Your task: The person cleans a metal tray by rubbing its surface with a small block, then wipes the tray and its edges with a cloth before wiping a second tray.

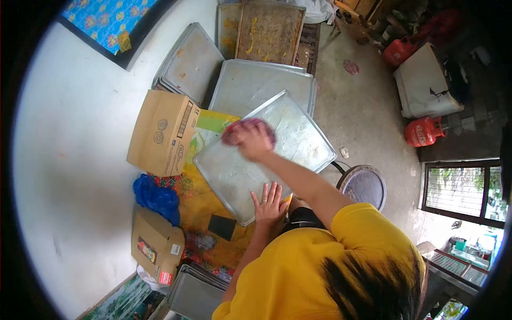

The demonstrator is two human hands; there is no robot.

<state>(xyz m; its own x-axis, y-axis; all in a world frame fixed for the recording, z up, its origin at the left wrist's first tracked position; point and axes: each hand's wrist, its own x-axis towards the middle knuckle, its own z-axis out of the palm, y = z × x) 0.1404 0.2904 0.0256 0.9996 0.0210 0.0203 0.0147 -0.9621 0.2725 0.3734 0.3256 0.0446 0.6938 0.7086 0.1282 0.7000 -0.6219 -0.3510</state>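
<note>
A large metal baking tray [298,133] lies aslant in front of me, its raised rim facing up. My right hand [255,141] is on a dark red rag [230,136], pressing it against the tray; hand and rag are smeared by motion. Near the tray's closest edge, my left hand [270,205] rests flat with its fingers spread and a ring on one finger. A small yellow edge of something shows beside that hand, too little to name. Beneath the tray is a table with a yellow patterned cover [200,205].
More metal trays [261,80] lie and lean behind, with stained ones [269,32] at the wall. Left are a cardboard box [160,133], a blue plastic bag [156,197] and an open carton [154,240]. A round stool [362,186] and red gas cylinders [424,132] stand right.
</note>
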